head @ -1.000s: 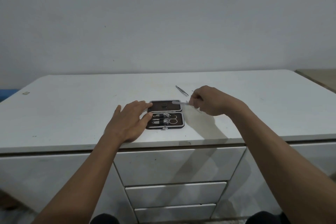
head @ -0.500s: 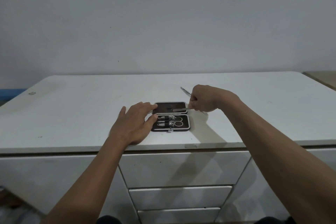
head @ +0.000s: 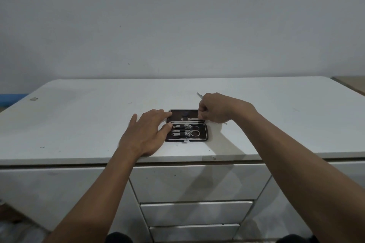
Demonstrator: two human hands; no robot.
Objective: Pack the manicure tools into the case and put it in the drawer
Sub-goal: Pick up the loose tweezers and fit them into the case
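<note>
A dark manicure case (head: 205, 134) lies open flat near the front edge of the white tabletop (head: 79, 124). Its near half holds two clippers and small scissors under straps. My left hand (head: 145, 136) lies with straight fingers on the case's left edge. My right hand (head: 214, 107) pinches a thin metal tool (head: 192, 118) that lies across the case's far half. Thin tweezers (head: 199, 95) lie on the table behind my right hand, partly hidden by it.
Below the tabletop, three shut white drawers (head: 197, 183) are stacked in front of me. A wooden surface (head: 351, 83) shows at the far right. A plain wall rises behind the table.
My right hand has brought the thin tool leftward from beside the case onto its far half. My left hand has stayed on the case's left edge.
</note>
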